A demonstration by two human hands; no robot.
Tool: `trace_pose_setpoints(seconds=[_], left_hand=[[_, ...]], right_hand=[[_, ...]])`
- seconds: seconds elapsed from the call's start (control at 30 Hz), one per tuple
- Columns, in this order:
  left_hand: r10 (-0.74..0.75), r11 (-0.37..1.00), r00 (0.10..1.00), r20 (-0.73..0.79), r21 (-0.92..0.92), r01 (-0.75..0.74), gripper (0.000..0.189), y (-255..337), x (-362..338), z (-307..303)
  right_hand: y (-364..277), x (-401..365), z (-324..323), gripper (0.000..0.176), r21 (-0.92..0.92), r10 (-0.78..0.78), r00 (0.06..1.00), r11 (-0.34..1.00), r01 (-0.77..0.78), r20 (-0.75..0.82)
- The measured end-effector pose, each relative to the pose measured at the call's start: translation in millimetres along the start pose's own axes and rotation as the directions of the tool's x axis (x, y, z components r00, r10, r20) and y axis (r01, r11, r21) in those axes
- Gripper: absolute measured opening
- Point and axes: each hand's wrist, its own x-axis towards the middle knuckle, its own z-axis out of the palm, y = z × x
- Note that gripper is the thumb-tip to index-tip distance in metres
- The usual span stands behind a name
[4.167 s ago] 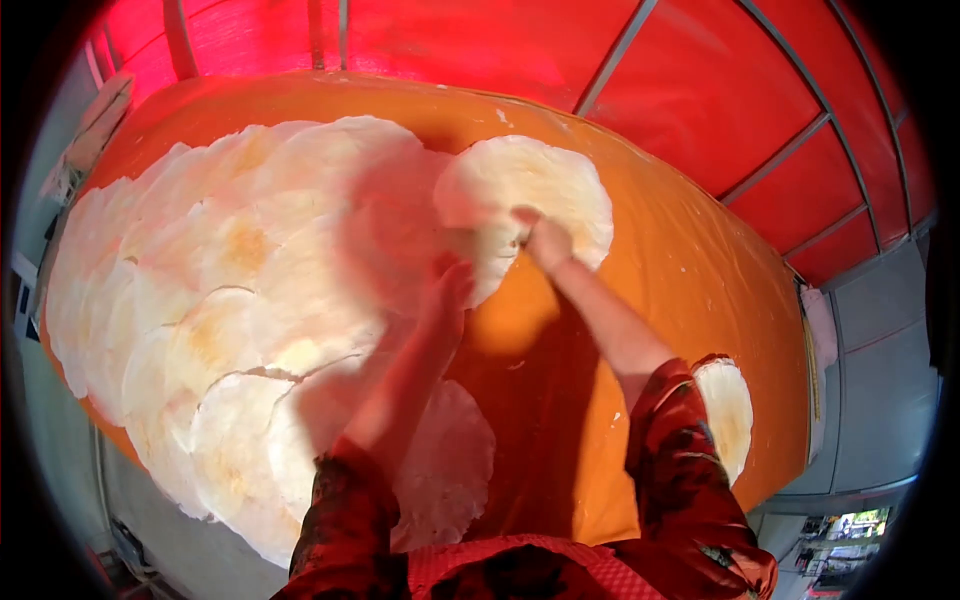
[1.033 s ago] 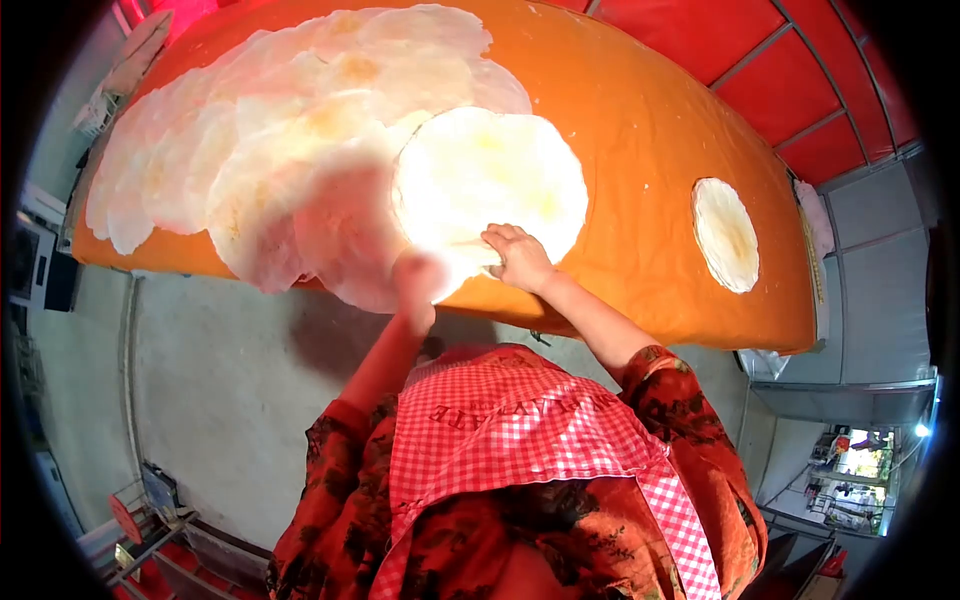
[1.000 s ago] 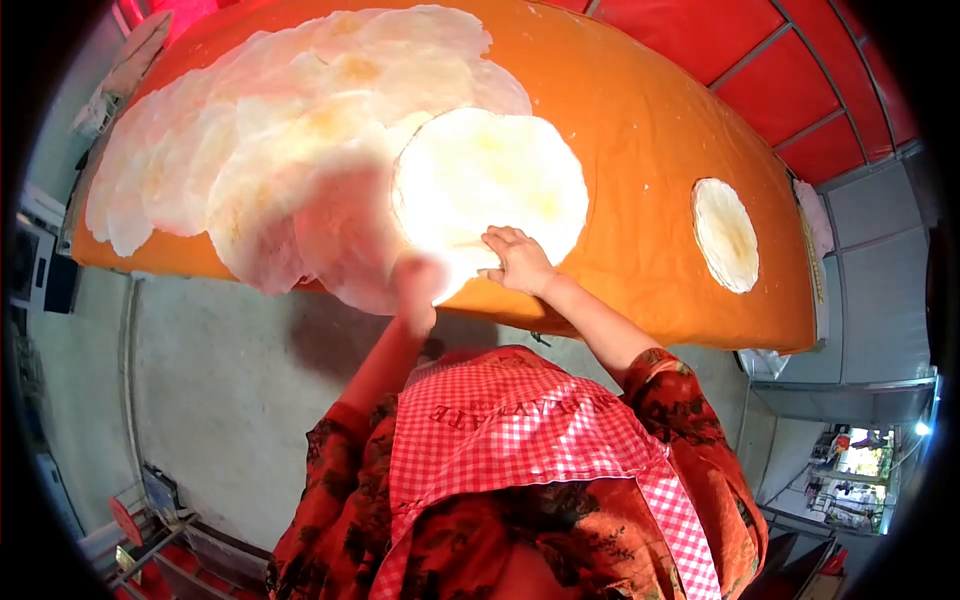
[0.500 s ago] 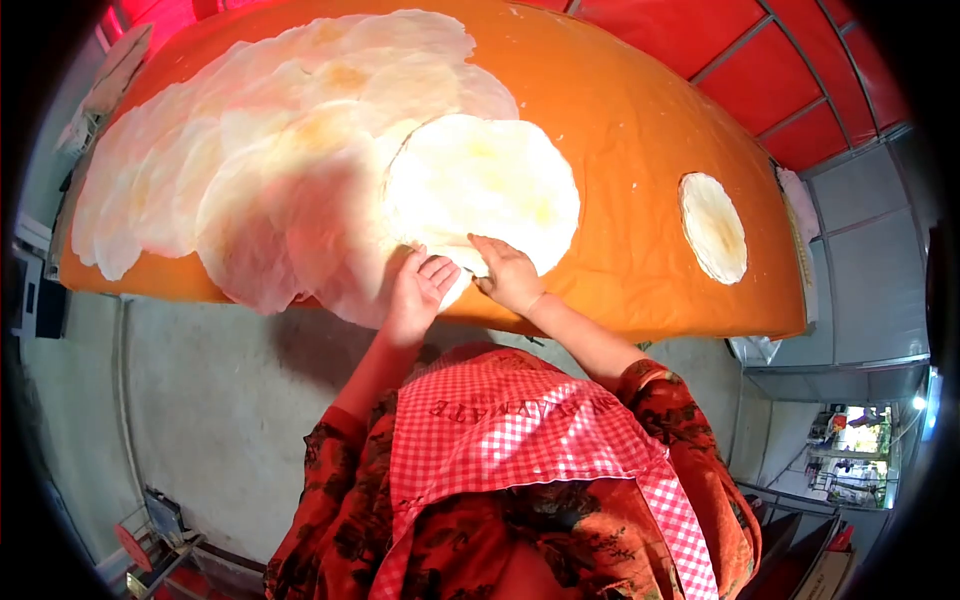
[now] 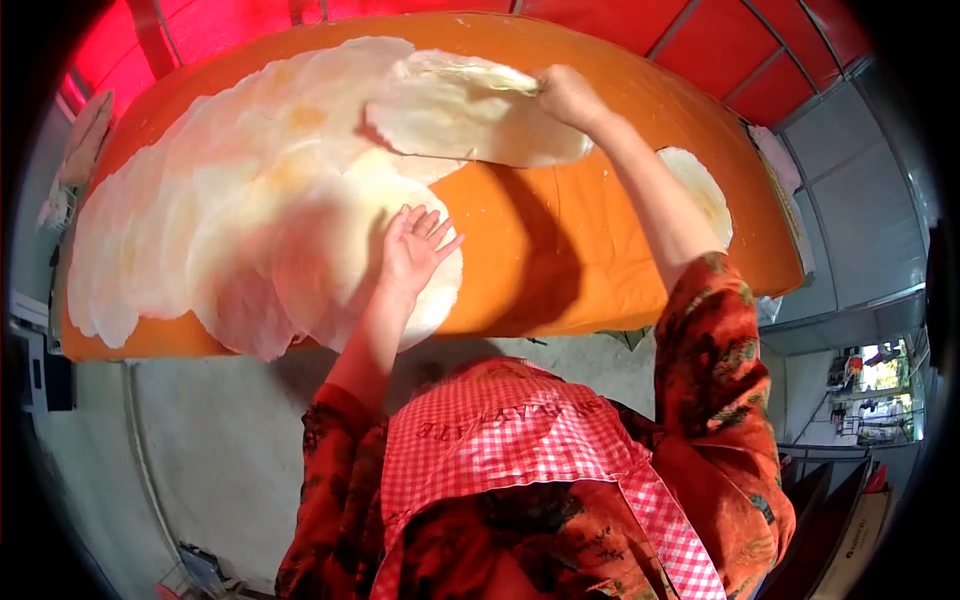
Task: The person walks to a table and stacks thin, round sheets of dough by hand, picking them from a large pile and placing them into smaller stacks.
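Thin, pale round sheets (image 5: 240,170) lie overlapped across the left and middle of an orange-covered table (image 5: 520,250). My right hand (image 5: 572,98) is closed on the far edge of one thin round sheet (image 5: 475,120), lifted and partly folded at its top, with its shadow on the orange cover. My left hand (image 5: 412,250) is palm up with its fingers spread, over the nearest sheets at the right end of the spread, holding nothing. Another pale round piece (image 5: 700,190) lies at the right, partly behind my right forearm.
Red panels (image 5: 700,45) in a metal frame stand beyond the table. Pale cloths lie at its right edge (image 5: 778,160). Grey concrete floor (image 5: 230,440) is on the near side. A cardboard box (image 5: 850,545) stands at the lower right.
My right hand has moved up and away, lifting a sheet from the middle stack position toward the far side. My left hand has stayed near the sheets, its fingers now more spread.
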Motion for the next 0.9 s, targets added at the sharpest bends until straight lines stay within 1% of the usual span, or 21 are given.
trace_pose_setpoints(seconds=[0.1, 0.13, 0.17, 0.23, 0.27, 0.3, 0.33, 0.37, 0.43, 0.47, 0.53, 0.57, 0.63, 0.67, 0.7, 0.73, 0.77, 0.8, 0.83, 0.87, 0.9], left_hand=[[-0.027, 0.991, 0.998, 0.062, -0.128, 0.034, 0.049, -2.6, 11.7, -2.9], [-0.028, 0.99, 0.998, 0.064, -0.135, 0.036, 0.058, -6.0, 10.7, -2.5], [-0.049, 0.982, 0.996, 0.071, -0.18, 0.061, 0.059, -9.4, 8.9, -3.7], [-0.093, 0.957, 0.993, 0.076, -0.269, 0.11, 0.061, -16.7, 1.4, -10.9], [-0.124, 0.95, 0.992, -0.012, -0.289, 0.115, 0.083, -23.0, 3.8, -23.4], [-0.131, 0.947, 0.991, -0.025, -0.298, 0.117, 0.085, -24.6, -4.5, -17.6], [-0.133, 0.949, 0.989, 0.07, -0.278, 0.148, 0.078, -30.0, -4.1, -26.7], [-0.135, 0.951, 0.977, 0.166, -0.255, 0.175, 0.07, -35.6, -1.2, -36.3], [-0.069, 0.993, 0.996, 0.052, 0.099, 0.063, 0.054, -49.5, -3.0, -41.4], [-0.022, 0.959, 1.0, 0.013, 0.282, 0.018, 0.047, -52.4, 1.2, -42.3], [0.008, 0.943, 0.996, -0.085, 0.331, 0.02, 0.039, -56.2, 11.8, -53.7], [0.021, 0.934, 0.991, -0.129, 0.356, 0.026, 0.037, -59.7, 17.4, -60.7], [0.004, 0.932, 0.972, -0.235, 0.354, 0.081, 0.038, -59.7, 21.4, -63.1], [-0.016, 0.92, 0.961, -0.278, 0.372, 0.123, 0.037, -55.0, 16.3, -53.3], [-0.026, 0.906, 0.947, -0.32, 0.392, 0.158, 0.036, -53.9, 13.6, -48.1], [0.011, 0.932, 0.96, -0.281, 0.352, 0.092, 0.038, -58.2, 14.3, -51.4], [0.04, 0.836, 0.972, -0.23, 0.541, 0.093, 0.039, -54.9, 12.8, -47.4], [0.061, 0.703, 0.982, -0.179, 0.706, 0.084, 0.041, -49.1, 7.2, -40.1], [0.093, 0.352, 0.995, -0.045, 0.936, 0.009, 0.043, -47.9, 1.8, -42.6], [0.124, -0.06, 0.988, 0.09, 0.995, -0.083, 0.046, -46.8, -3.7, -45.1], [0.193, 0.069, 0.963, 0.188, 0.976, -0.205, 0.047, -47.3, -3.2, -42.0]], right_hand=[[-52.4, -38.8, -51.8, 0.025, -0.204, -0.132, 0.99, 0.971, 0.122, -0.039], [-55.5, -56.4, -41.7, 0.027, -0.187, -0.157, 0.984, 0.972, 0.14, -0.082], [-55.1, -76.8, -21.8, 0.03, -0.169, -0.182, 0.976, 0.973, 0.16, -0.122], [-64.5, -131.8, 30.8, 0.034, -0.067, -0.141, 0.986, 0.989, 0.135, -0.091], [-65.5, -157.9, 63.6, 0.032, -0.083, -0.125, 0.991, 0.989, 0.12, -0.057], [-65.8, -184.3, 97.4, 0.031, -0.068, -0.065, 0.997, 0.995, 0.067, 0.028], [-63.7, -208.3, 133.8, 0.018, -0.075, -0.133, 0.991, 0.989, 0.13, -0.027], [-61.1, -235.7, 166.2, 0.025, -0.06, -0.084, 0.993, 0.994, 0.089, 0.082], [-73.7, -254.7, 180.6, 0.036, -0.175, -0.074, 0.995, 0.981, 0.085, 0.068], [-68.9, -255.0, 183.9, 0.039, -0.142, -0.073, 0.988, 0.986, 0.092, 0.135], [-69.6, -252.0, 163.7, 0.044, -0.078, -0.058, 0.961, 0.994, 0.082, 0.27], [-62.0, -246.8, 155.6, 0.045, 0.1, -0.018, 0.946, 0.995, -0.015, 0.323], [-24.8, -225.4, 136.8, 0.047, 0.417, 0.033, 0.899, 0.878, -0.235, 0.436], [-3.8, -215.5, 127.7, 0.048, 0.587, 0.194, 0.907, 0.708, -0.393, 0.373], [20.0, -203.1, 122.2, 0.049, 0.737, 0.356, 0.873, 0.479, -0.477, 0.334], [49.6, -190.5, 119.0, 0.049, 0.741, 0.472, 0.841, 0.459, -0.49, 0.264], [77.0, -180.5, 117.2, 0.05, 0.751, 0.576, 0.795, 0.435, -0.496, 0.191], [90.2, -172.3, 109.1, 0.051, 0.781, 0.627, 0.75, 0.353, -0.515, 0.212], [120.6, -171.3, 123.1, 0.054, 0.802, 0.669, 0.703, 0.271, -0.532, 0.241], [150.8, -170.6, 137.1, 0.058, 0.821, 0.708, 0.653, 0.187, -0.539, 0.268], [190.5, -179.3, 182.3, 0.064, 0.837, 0.744, 0.603, 0.111, -0.536, 0.287]])
